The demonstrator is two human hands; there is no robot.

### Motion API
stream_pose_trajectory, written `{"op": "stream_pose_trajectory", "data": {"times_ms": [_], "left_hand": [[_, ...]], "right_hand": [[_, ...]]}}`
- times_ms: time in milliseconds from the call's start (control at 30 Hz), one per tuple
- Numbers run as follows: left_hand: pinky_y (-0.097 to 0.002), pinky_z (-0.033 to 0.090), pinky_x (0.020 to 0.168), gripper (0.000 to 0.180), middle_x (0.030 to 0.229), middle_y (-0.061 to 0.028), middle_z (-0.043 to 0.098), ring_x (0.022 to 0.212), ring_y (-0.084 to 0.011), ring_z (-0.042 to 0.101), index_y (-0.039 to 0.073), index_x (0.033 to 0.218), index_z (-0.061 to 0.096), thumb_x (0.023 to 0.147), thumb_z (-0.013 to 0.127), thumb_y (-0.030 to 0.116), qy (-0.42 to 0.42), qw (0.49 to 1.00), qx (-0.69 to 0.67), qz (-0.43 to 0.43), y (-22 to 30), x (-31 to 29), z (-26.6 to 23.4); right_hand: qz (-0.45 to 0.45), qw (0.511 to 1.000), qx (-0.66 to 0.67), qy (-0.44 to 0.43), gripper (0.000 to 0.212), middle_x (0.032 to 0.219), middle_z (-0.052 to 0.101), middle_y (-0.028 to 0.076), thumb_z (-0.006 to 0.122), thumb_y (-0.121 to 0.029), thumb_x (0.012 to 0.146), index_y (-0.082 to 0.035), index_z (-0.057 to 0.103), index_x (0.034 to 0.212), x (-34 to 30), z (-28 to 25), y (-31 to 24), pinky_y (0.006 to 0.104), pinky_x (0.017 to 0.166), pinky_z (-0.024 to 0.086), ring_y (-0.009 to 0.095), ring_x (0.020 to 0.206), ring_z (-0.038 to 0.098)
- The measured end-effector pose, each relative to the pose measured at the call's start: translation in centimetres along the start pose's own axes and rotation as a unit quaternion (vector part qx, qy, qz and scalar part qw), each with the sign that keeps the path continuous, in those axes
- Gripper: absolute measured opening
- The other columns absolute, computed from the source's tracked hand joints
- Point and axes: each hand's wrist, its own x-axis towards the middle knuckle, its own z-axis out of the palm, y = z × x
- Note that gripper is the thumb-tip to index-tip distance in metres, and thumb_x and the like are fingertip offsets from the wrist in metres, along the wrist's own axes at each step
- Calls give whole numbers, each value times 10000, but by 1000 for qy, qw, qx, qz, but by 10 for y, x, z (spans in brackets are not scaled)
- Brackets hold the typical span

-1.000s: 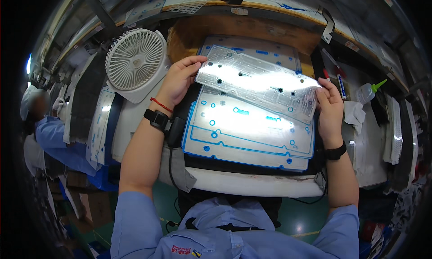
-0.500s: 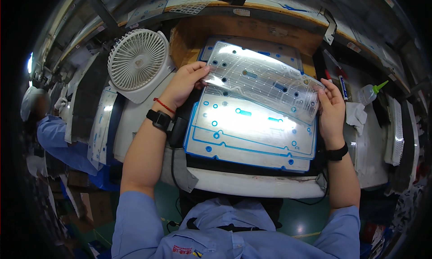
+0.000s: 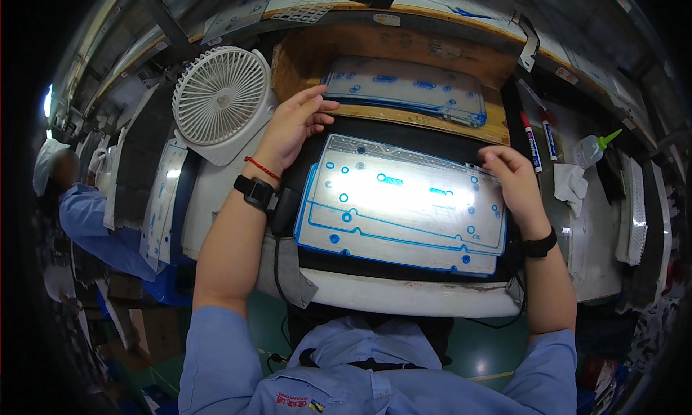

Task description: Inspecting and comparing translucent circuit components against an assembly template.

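Note:
My left hand [image 3: 297, 124] hovers beside the far-left corner of the near stack, fingers apart and nothing in them. Over that stack's far-right corner is my right hand [image 3: 510, 173], its fingers loosely bent, with no sheet visible in them. Between my hands lies the near stack of thin, shiny clear sheets [image 3: 404, 206], with blue outlines, rings and slots; their edges are staggered toward me. Beyond it, a second stack of translucent blue-marked sheets [image 3: 404, 91] lies in an open-fronted wooden box [image 3: 411, 44].
A white fan [image 3: 222, 98] stands at the left. To the right are red and blue markers [image 3: 531, 143], crumpled white tissue [image 3: 571, 184] and a green-tipped squeeze bottle [image 3: 590, 151]. A shelf edge [image 3: 389, 19] spans the back. Another person's blue sleeve [image 3: 94, 220] shows at far left.
Both hands have let go of the clear patterned sheet they held up over the stacks. It is out of my hands, and the far stack now shows fully. My right hand has drawn slightly inward.

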Motion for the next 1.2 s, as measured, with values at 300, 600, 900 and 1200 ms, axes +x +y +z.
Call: {"op": "stream_pose_trajectory", "data": {"times_ms": [300, 600, 900, 1200], "left_hand": [[-188, 433, 637, 266, 914, -30, 656, 735, -63, 572, 32, 1135, 575, 969, 469, 213, -97, 995, -5, -35, 2, -1, 1], [-158, 372, 552, 197, 828, 25, 642, 610, -18, 484, 53, 1009, 624, 957, 508, 204, -135, 986, 101, -9, -2, -4, 3], [-165, 357, 546, 158, 813, 27, 619, 634, -21, 466, 60, 975, 622, 942, 543, 193, -43, 999, 10, 21, -5, 1, -2], [-167, 346, 548, 182, 818, 41, 633, 648, -16, 507, 76, 1014, 603, 965, 486, 206, -40, 999, 8, 10, -5, 3, -2]], "right_hand": [[-22, 999, -35, -18, 136, 770, 586, -17, 628, -154, 876, -19, 640, 885, -3, -2, -4, 209, 658, 410, 54, 712, 509], [-25, 999, 17, 39, 144, 806, 583, -31, 585, -153, 912, -19, 622, 952, 0, -3, -1, 197, 669, 396, 41, 719, 492], [-3, 991, 129, 46, 156, 753, 553, -41, 522, -178, 956, -40, 592, 939, 2, -5, -1, 183, 624, 360, 29, 660, 451], [-1, 994, 99, 45, 164, 734, 548, -42, 531, -188, 952, -43, 600, 918, 3, -6, 2, 176, 615, 357, 30, 650, 447]]}}
